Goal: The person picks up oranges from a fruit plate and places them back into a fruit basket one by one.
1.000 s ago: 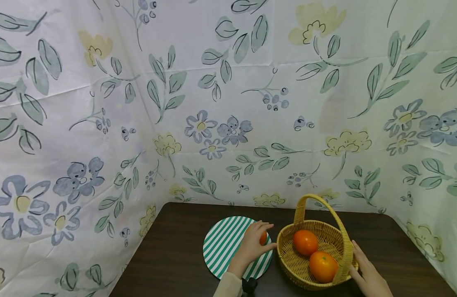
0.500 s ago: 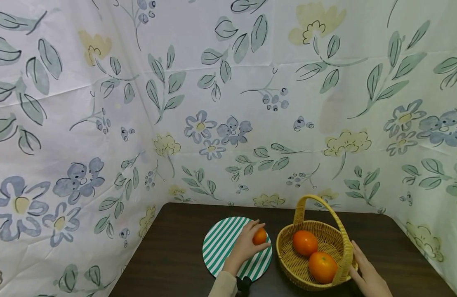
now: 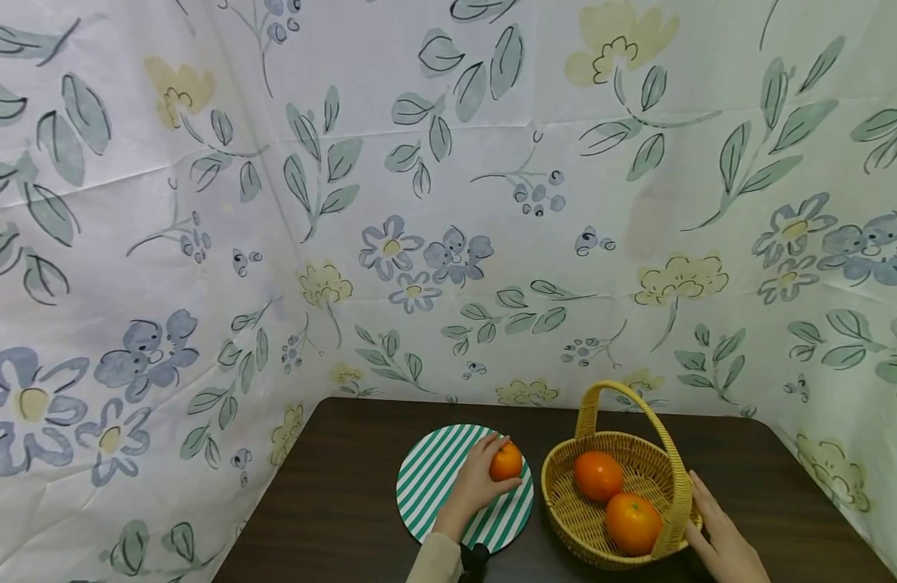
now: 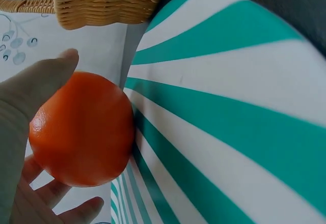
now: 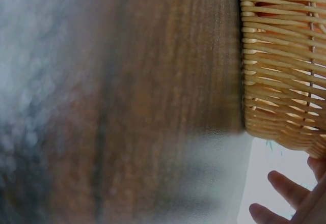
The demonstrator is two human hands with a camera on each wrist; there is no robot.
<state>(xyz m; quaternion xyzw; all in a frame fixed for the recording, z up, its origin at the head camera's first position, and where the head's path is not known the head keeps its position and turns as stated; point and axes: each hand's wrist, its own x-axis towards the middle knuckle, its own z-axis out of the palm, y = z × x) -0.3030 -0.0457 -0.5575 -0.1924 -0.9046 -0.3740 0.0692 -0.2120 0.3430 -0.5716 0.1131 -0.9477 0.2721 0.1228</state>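
Note:
A smooth round orange [image 3: 506,461] sits at the right part of a round green-and-white striped mat [image 3: 427,486]. My left hand [image 3: 474,486] holds it, fingers along its left and far side, thumb at its near side. In the left wrist view the thumb passes over the orange [image 4: 84,130] and some fingertips are hidden behind it. My right hand [image 3: 725,534] rests against the right side of a yellow wicker basket [image 3: 580,538], fingers fairly straight. Two more pieces of orange fruit, a farther one [image 3: 598,476] and a nearer one [image 3: 634,524], lie inside the basket.
A tall arched handle [image 3: 670,441] rises over the basket. The dark wood table [image 3: 332,494] has its far edge against a white cloth [image 3: 419,348] printed with flowers and leaves. The mat lies just left of the basket.
My left hand has shifted a little to the left, uncovering more of the orange, which stays at nearly the same spot on the mat. The right hand and basket have hardly moved.

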